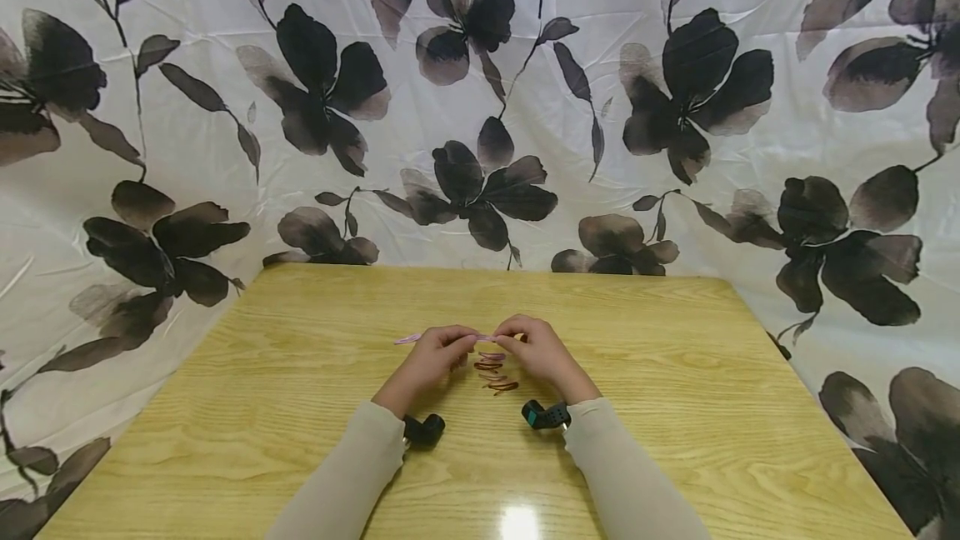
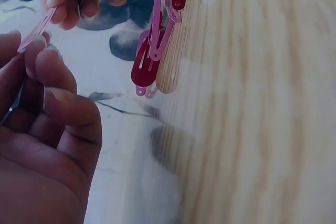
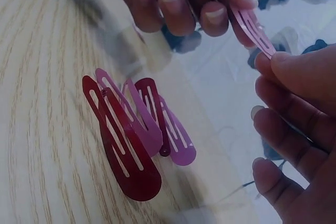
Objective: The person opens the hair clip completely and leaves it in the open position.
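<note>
One slim pink piece (image 1: 407, 339) lay on the table (image 1: 675, 407), left of the row of hair clips (image 1: 489, 367) and beyond the left hand; it was too small for us to make out further. Nearer than the row and to its left, we saw a black device (image 1: 425, 430) at the left wrist.

Next came the left hand (image 1: 442, 352), just left of the row, its thumb and finger clamped on one end of a pink clip (image 3: 252, 29). We found that clip just past the row's far end, held up between both hands.

In the row itself, pink and dark red clips overlapped; the right wrist view showed us a dark red one (image 3: 140, 182) with its broad end towards the camera.

Right of the row was the right hand (image 1: 536, 344), thumb and fingertip pinched together on the pink clip's other end. Below it, nearer than the row, we noticed a second black device (image 1: 545, 415) at the right wrist.
</note>
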`<state>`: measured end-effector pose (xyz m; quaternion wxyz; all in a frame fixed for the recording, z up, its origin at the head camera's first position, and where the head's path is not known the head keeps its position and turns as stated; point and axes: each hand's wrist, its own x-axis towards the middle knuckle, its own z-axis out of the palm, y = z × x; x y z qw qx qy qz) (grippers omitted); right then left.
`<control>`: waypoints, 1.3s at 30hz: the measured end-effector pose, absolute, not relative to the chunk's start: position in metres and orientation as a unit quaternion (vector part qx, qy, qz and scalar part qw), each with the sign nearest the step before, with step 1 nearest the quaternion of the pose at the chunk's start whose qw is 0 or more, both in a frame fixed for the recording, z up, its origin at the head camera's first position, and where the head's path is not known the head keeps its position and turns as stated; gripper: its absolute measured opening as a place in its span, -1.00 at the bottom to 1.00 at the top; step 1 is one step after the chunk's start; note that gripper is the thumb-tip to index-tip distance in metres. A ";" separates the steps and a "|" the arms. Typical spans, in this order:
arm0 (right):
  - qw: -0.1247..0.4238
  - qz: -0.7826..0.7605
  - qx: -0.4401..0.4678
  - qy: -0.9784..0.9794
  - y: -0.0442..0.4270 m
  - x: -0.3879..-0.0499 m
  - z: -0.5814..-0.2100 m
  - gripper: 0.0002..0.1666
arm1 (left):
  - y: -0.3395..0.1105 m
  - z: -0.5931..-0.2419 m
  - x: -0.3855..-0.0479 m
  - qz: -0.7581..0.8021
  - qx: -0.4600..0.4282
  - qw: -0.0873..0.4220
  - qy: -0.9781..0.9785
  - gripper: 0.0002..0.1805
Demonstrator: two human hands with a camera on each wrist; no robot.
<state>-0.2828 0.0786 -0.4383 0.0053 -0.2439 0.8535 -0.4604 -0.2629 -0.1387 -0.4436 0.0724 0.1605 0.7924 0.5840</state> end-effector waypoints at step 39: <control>0.062 -0.528 -0.272 0.802 0.085 -0.284 -0.439 -0.75 | -0.140 -0.449 -0.265 0.602 0.203 0.086 0.767 -0.57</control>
